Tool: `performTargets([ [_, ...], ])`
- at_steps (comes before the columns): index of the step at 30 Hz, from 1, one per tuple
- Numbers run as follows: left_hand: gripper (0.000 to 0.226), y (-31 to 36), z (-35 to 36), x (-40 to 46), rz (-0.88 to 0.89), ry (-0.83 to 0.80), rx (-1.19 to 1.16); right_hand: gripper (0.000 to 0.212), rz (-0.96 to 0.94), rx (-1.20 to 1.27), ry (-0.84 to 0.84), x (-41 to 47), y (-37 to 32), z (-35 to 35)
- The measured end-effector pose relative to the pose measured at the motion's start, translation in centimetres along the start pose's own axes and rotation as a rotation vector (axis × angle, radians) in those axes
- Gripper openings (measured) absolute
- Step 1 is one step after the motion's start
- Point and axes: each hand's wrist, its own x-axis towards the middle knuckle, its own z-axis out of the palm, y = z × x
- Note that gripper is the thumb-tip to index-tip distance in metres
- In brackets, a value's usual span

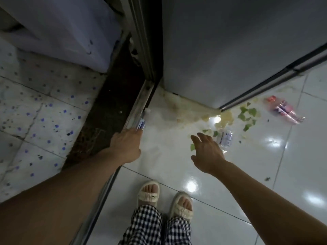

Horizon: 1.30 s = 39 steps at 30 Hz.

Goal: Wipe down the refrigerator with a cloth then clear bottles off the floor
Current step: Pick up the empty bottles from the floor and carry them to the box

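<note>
**Two hands go down for the bottles beside the refrigerator**

A person in checked trousers and cream slippers (148, 191) bends over the glossy white tiled floor (177, 156); the left hand (126, 145) reaches to a clear plastic bottle with a blue-and-white label (141, 121) lying against the metal door track (139, 101), its grip meeting the bottle's near end, though the fingers are hidden behind the hand and whether they have closed cannot be told; the right hand (207, 152), its grip open with fingers spread and holding nothing, hovers just beside a second clear bottle with a blue-and-white label (224, 138) lying on its side; a third, pink-tinted bottle with a red cap (283, 110) lies well apart to the right, near the open door of the grey refrigerator (230, 50).

The bottles look thin-walled and light, and the clear ones appear empty or nearly so, though their contents are hard to read through the glare; such plastic likely dents under a hard squeeze and may be slick, since a yellowish spill (224, 119) and green scraps (247, 114) lie around the middle bottle; a hold round the labelled waist or the neck seems safest; the wet tile may also be slippery underfoot.

No cloth is in view; the bottles are not yet off the floor.
</note>
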Motion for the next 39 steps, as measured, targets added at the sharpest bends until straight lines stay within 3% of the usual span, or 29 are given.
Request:
performTargets([
  [15, 0.065, -3.4, 16.7, 21.3, -0.151, 0.259, -0.029, 0.074, -0.009, 0.044, 0.132, 18.2, 1.9, 17.1],
  [27, 0.093, -0.9, 19.8, 25.1, -0.270, 0.256, -0.238, 0.077, 0.026, 0.127, 0.184, 19.9, 4.1, 20.4],
  [33, 0.087, 4.4, 19.1, 22.6, -0.115, 0.254, -0.260, 0.075, 0.149, 0.202, 0.231, 15.9, 7.8, 20.0],
  [39, 0.082, 11.8, 18.5, 21.5, 0.079, 0.216, -0.245, 0.074, 0.462, 0.311, 0.344, 12.8, 14.6, 20.8],
])
